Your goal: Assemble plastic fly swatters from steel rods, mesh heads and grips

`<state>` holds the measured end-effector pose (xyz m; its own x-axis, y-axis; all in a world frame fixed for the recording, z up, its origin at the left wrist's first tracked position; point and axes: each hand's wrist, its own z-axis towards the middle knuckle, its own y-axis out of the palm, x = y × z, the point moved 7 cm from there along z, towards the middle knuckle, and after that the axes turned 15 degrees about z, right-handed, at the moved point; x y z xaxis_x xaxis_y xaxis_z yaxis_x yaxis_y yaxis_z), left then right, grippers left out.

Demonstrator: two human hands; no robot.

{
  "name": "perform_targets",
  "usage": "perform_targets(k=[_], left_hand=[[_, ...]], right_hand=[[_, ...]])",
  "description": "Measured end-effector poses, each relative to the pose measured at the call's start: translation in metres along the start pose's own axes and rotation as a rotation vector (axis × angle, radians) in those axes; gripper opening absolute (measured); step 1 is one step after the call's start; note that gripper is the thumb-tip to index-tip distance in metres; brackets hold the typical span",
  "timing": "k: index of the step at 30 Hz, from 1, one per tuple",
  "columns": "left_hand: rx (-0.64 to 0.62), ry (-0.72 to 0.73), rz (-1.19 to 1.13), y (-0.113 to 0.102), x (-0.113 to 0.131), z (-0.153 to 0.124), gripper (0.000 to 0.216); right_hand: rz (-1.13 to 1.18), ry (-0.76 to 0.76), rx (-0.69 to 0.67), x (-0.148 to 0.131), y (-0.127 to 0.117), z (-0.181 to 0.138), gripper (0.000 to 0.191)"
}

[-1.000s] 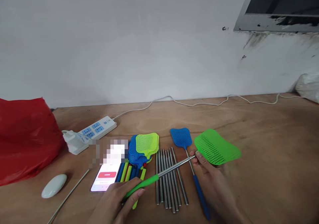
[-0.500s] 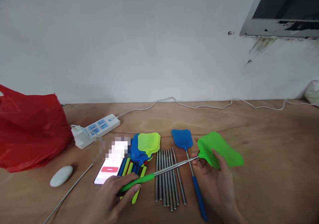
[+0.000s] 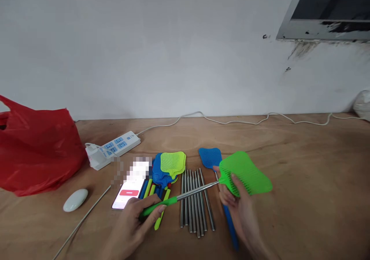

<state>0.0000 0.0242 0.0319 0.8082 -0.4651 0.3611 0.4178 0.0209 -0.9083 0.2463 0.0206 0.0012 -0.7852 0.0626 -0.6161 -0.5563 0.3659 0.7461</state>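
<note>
A green fly swatter [image 3: 245,171] with a metal shaft is held across the table between my two hands. My left hand [image 3: 138,223] is closed round its green handle. At the other end my right hand [image 3: 238,206] pinches the swatter's head near the neck. Under my right hand lies a blue fly swatter [image 3: 210,157], its shaft partly hidden. Several metal rods [image 3: 194,204] lie side by side below the green shaft. Beside them, a yellow-green swatter head [image 3: 172,163] rests on a blue swatter head [image 3: 159,177], with several coloured handles [image 3: 148,188] near my left hand.
At the left are a red plastic bag [image 3: 40,148], a white power strip [image 3: 115,146] with a plug, and a white mouse-shaped object [image 3: 75,200]. A phone [image 3: 130,190] with a lit screen lies by the handles. A white cable [image 3: 231,122] runs along the wall.
My right hand and the green swatter head have moved a little to the left, and the visible shaft looks shorter. My left hand keeps its grip on the handle.
</note>
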Motion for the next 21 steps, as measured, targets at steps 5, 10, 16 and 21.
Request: perform_targets(k=[5, 10, 16, 21], left_hand=[[0.048, -0.026, 0.016, -0.001, 0.0, -0.004, 0.038], [0.0, 0.014, -0.083, -0.003, 0.014, 0.003, 0.04], [-0.072, -0.07, -0.067, 0.008, 0.013, 0.003, 0.04], [-0.115, -0.106, -0.045, 0.019, 0.018, -0.001, 0.037]], right_hand=[[-0.032, 0.042, -0.111, 0.021, 0.014, -0.015, 0.041], [-0.046, 0.036, -0.136, 0.019, 0.013, -0.016, 0.044], [-0.036, 0.028, -0.077, 0.011, 0.011, -0.014, 0.041], [-0.064, 0.031, -0.074, 0.011, 0.012, -0.015, 0.048]])
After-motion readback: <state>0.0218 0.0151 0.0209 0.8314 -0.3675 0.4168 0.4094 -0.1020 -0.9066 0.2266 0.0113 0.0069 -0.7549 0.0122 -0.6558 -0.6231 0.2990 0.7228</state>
